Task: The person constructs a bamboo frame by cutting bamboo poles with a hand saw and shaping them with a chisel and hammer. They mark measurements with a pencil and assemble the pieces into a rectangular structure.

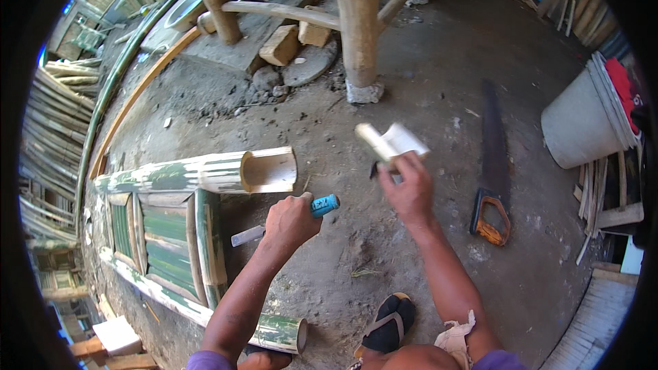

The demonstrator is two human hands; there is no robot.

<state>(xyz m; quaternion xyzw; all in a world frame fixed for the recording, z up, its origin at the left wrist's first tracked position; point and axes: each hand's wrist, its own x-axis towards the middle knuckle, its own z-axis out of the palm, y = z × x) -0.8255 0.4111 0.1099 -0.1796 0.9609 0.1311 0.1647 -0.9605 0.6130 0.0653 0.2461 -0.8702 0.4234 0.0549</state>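
Over bare ground (322,123), our left hand (291,221) and right hand (409,190) are full

Nearest us is a sandalled foot (389,322). Our left fingers wrap a blue-handled tool (325,205), its blade pointing left; our right fingers pinch a short split bamboo piece (396,141), blurred, ahead of us. To our left lies a bamboo frame (170,233); to our right, a handsaw (493,151). Farther off, we see a pale bucket (582,120) and a wooden post (358,27).

A dirt floor (534,294) spreads around a thick post (358,20), with a raised slab (236,58) beyond, stacked poles (58,120) at left and daylight (68,7) at upper left.
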